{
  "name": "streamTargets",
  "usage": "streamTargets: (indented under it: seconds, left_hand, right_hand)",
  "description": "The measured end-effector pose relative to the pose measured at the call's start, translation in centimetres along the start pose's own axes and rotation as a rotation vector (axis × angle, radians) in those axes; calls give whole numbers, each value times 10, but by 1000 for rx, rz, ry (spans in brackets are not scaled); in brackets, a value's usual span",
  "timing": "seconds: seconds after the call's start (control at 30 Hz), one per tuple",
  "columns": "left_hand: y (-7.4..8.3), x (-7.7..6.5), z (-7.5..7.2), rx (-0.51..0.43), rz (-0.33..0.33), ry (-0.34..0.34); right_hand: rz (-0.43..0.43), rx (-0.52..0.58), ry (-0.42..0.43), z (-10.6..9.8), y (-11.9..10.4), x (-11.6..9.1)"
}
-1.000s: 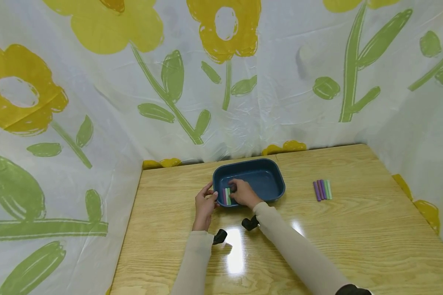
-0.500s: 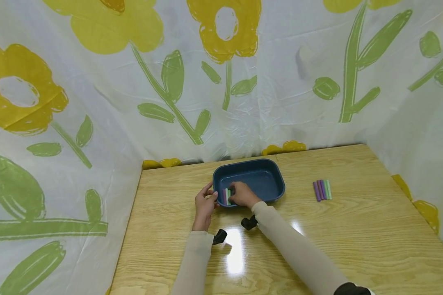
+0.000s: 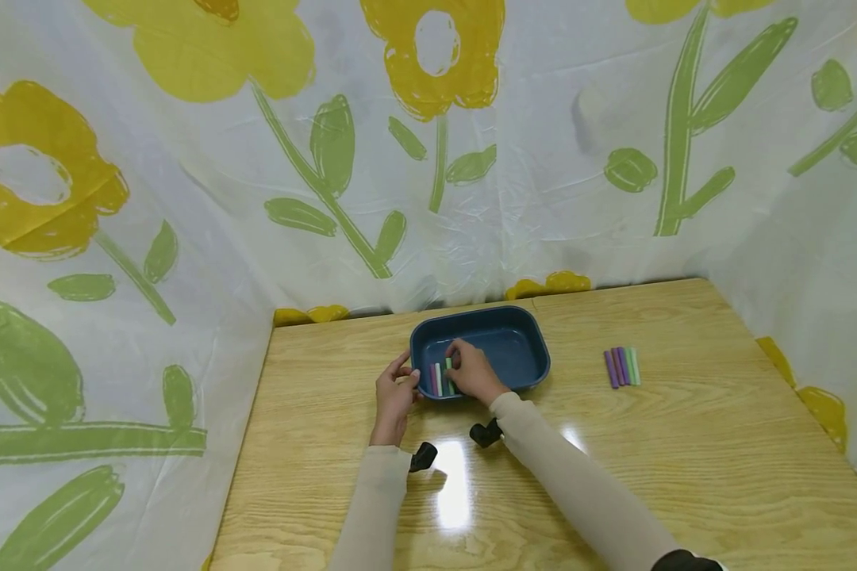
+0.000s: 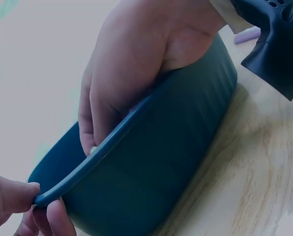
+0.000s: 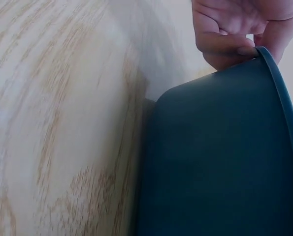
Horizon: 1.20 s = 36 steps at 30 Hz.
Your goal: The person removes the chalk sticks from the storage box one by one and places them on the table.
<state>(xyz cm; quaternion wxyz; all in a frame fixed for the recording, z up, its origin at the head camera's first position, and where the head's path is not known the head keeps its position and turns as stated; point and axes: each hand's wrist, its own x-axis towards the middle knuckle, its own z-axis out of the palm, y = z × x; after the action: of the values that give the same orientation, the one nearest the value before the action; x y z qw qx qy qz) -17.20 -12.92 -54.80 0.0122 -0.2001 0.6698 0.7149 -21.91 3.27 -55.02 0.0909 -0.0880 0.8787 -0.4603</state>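
A dark blue rectangular tub [image 3: 514,316] stands on the wooden table. My left hand [image 3: 394,400] pinches its rim at the near left corner, thumb on top, as the left wrist view shows at the rim [image 4: 62,187]. My right hand [image 3: 474,377] reaches over the near wall into the tub, fingers pointing down, and holds a light green chalk stick [image 3: 449,363]. To the left of that stick, a purple chalk stick [image 3: 433,381] and a white one [image 3: 439,379] lie side by side on the tub's floor. In the right wrist view the tub's outer wall [image 5: 220,147] hides the right fingers.
Several chalk sticks [image 3: 622,367], purple, brownish and green, lie in a row on the table [image 3: 543,492] right of the tub. A flower-printed white sheet [image 3: 543,198] hangs behind the table and at both sides. Black camera mounts [image 3: 423,457] sit at both wrists.
My right hand has shifted the green chalk stick slightly right, and a gap now shows between it and the white one. My left hand has stayed on the rim.
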Motion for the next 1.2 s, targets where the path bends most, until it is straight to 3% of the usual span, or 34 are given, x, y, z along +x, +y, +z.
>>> streamTargets:
  seconds: [0.2,0.5,0.77,1.07,1.2]
  left_hand:
    - [-1,1,-1,8,0,2]
    - [-2,1,1,14,4,13]
    - [-2,-1,1,-12,27,16]
    - [-2,-1,-1,13,19,12]
    - [-1,-2,0,6,19,15]
  right_hand:
    - [-39,85,60,-2,2,-1]
    - [-122,324,190,-16,4,-10]
    - [-125,376,264,-56,20,-32]
    - [-44,451,380,-110,64,-61]
    - [-29,434,412,-133,83,-74]
